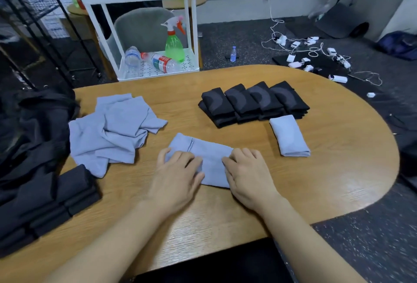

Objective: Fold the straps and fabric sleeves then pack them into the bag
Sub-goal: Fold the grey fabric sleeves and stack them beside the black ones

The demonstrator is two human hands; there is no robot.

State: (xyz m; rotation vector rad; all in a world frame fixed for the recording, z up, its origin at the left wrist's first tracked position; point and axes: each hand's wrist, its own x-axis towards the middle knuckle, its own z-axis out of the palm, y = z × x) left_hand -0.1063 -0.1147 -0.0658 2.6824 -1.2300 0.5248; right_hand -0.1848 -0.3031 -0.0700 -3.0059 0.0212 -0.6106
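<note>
A light blue fabric sleeve (pixel 209 158) lies flat on the wooden table (pixel 327 170) in front of me. My left hand (pixel 178 170) presses its left end with relaxed fingers, and my right hand (pixel 246 170) presses its right end the same way. One folded blue sleeve (pixel 290 136) sits to the right. A loose pile of blue sleeves (pixel 112 129) lies to the left. Folded black sleeves (pixel 252 102) stand in a row at the back. More black folded pieces (pixel 45 201) lie at the near left. The black bag (pixel 33 125) slumps on the table's left end.
A white cart (pixel 140 34) with a green spray bottle (pixel 173 43) and plastic bottles stands behind the table. A black wire rack (pixel 38 23) is at the far left. Chargers and cables (pixel 311 57) litter the floor at the right.
</note>
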